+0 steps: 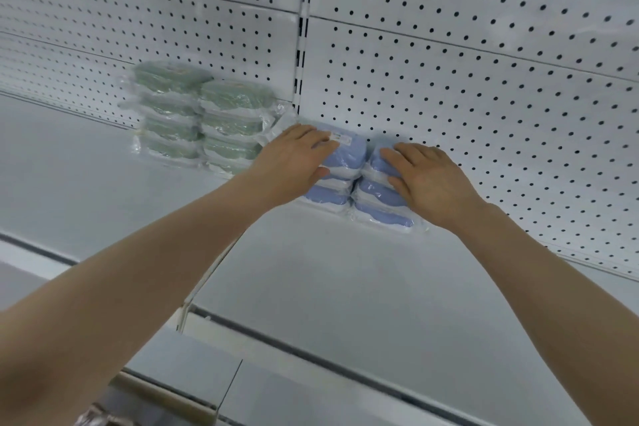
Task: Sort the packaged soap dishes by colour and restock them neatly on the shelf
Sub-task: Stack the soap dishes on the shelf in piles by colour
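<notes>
Two stacks of blue soap dishes (349,156) in clear plastic wrap stand side by side on the white shelf (311,270), against the pegboard back wall. My left hand (294,156) lies flat on the top of the left blue stack, fingers spread over its label. My right hand (425,176) rests on the top of the right blue stack (377,194), its fingers curled over the front edge. To the left stand two stacks of green soap dishes (204,121), also wrapped, touching the back wall.
White pegboard panels (466,86) rise behind the shelf, split by a slotted upright (301,45). The shelf's front edge (311,353) runs across the lower frame, with a lower level below it. Bare shelf surface lies left and in front of the stacks.
</notes>
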The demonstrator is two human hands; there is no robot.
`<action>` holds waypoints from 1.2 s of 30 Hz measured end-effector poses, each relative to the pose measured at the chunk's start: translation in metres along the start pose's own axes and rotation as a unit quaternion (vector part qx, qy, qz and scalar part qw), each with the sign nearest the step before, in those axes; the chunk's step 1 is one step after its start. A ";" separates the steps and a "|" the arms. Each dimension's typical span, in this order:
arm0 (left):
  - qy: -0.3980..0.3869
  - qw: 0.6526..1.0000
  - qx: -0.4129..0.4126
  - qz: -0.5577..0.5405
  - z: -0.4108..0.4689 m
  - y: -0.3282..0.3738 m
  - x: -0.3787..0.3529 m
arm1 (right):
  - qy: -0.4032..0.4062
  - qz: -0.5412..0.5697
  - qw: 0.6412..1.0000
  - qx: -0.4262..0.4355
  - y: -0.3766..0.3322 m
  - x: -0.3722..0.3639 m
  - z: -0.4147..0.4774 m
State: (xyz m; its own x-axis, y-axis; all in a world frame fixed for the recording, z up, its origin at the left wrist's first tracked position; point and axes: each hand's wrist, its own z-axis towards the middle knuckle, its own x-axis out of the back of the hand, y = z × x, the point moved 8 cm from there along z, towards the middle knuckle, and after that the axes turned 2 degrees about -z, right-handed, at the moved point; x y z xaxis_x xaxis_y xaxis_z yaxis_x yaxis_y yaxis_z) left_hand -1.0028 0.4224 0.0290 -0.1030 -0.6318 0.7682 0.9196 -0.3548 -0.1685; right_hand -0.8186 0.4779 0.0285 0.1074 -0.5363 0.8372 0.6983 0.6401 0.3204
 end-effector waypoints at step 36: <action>-0.290 0.834 0.461 -0.088 -0.639 0.118 0.004 | -0.315 0.241 0.895 0.204 -0.546 -0.139 -0.180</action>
State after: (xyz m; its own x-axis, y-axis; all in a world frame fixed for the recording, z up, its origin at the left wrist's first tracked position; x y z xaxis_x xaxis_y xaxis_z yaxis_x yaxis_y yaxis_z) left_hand -1.1367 -0.0624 -0.3826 -0.3133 -0.0915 0.9452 0.8371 0.4435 0.3204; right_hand -1.0875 0.1038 -0.3426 -0.1833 0.1913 0.9642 0.3473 0.9302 -0.1185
